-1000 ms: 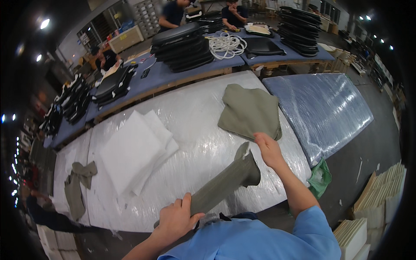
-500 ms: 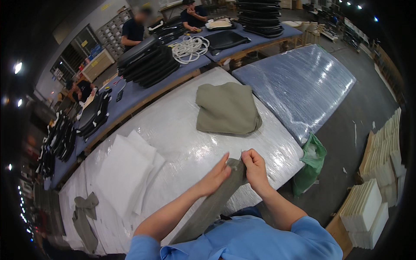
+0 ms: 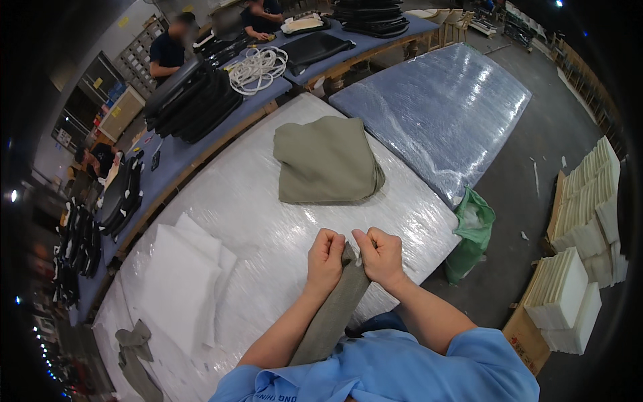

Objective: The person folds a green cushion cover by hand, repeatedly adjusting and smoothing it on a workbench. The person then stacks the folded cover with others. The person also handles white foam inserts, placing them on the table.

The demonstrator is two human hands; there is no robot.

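A long strip of olive-grey fabric [image 3: 333, 311] runs up from my body toward my hands over the near edge of the plastic-wrapped table. At its far end my left hand [image 3: 326, 258] is closed in a fist on the fabric's left edge. My right hand [image 3: 379, 256] is closed at the right edge, thumb pressed to the curled fingers. Between the two fists shows a small whitish patch at the strip's tip, too small to name. Beyond my hands lies a folded olive-green cloth [image 3: 328, 159] on the shiny white table [image 3: 258, 248].
White foam sheets [image 3: 177, 285] and a twisted olive strip [image 3: 136, 345] lie to the left. A green bag [image 3: 470, 234] hangs at the right corner, near a wrapped blue table [image 3: 435, 117]. Foam stacks [image 3: 566, 295] stand right; co-workers sit behind black cushions [image 3: 194, 100].
My left hand has gone from fingers extended along the strip to a closed fist. My right hand has turned, and both fists now sit close together at the strip's end. The view has shifted slightly.
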